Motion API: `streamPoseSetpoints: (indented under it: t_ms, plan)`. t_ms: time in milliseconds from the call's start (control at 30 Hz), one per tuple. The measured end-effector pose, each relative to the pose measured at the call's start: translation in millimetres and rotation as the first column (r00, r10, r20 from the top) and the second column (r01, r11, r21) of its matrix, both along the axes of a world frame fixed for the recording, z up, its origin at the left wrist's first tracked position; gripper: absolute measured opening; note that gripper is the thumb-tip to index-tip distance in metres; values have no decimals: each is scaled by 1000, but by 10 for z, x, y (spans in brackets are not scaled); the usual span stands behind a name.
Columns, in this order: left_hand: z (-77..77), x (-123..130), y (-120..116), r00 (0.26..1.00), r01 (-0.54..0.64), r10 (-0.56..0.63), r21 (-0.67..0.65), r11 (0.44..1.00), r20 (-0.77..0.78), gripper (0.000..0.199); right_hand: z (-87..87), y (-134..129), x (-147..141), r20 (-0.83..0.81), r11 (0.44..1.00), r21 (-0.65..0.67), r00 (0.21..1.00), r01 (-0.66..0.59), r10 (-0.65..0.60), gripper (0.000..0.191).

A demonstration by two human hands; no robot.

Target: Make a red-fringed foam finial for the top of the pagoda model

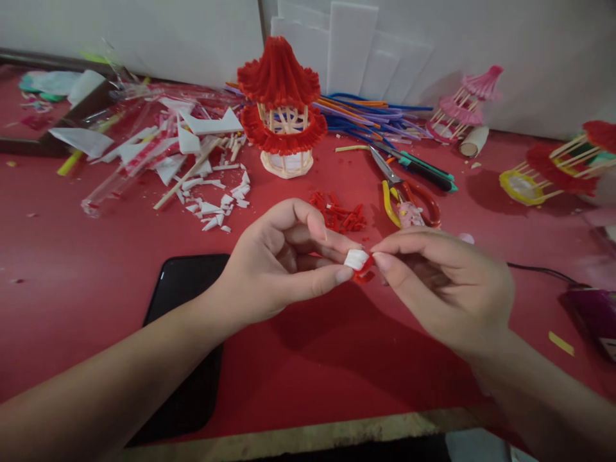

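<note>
Nearest the camera, a dark phone lies near the front edge of the red table, partly under the person's left forearm; keeping that arm light over it would help steadiness.

Just beyond, the left hand grips a small white piece between thumb and fingers, above the table and between the two hands. The right hand has its thumb and forefinger pinched narrowly at what looks like the end of a red strip, which curls beside and below the white piece. The exact contact between the two is too small to tell.

To handle this well, the left fingers should hold the white piece firmly but without crushing it, since it looks soft. The right fingers would do best to guide the strip by its end with a small, even pull, keeping it close against the white piece. Too hard a tug could twist the piece out of the left hand's grip.

Past the hands, short red scraps lie in a loose heap; stray bits are best kept off the work. Farther back, a red-roofed model tower stands upright, well apart from the fingers.
</note>
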State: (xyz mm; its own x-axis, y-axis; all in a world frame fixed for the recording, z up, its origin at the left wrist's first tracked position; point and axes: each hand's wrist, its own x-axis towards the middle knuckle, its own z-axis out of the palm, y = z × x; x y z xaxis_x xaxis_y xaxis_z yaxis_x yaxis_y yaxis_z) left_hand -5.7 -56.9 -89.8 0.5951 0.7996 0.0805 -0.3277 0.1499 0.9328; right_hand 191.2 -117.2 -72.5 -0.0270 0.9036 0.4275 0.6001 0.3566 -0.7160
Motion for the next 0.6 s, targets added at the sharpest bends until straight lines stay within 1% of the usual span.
streamPoseSetpoints:
  t_ms: [33,100,233,333,500,600]
  plan:
    - [1,2,-3,1000,-6,6,1,1000,-2,32,-5,-4,0,35,1000,23,999,5,-6,8]
    - [2,7,-8,1000,-10,10,4,1000,5,32,-15,-4,2,48,999,31,999,8,-10,9]
    - [4,15,-17,1000,-21,21,20,1000,22,32,-23,-4,-6,-10,1000,5,1000,16,-16,9]
    - [3,18,-22,999,-39,40,37,999,-6,32,-6,-10,-15,-44,1000,-22,999,1,-2,10]
    - [5,9,-41,997,-69,71,83,994,-25,31,30,13,8,-173,989,-94,980,-113,95,19]
    - [-5,1,-51,994,-91,96,110,990,-44,31,-12,49,51,-303,972,-152,945,-177,125,25]
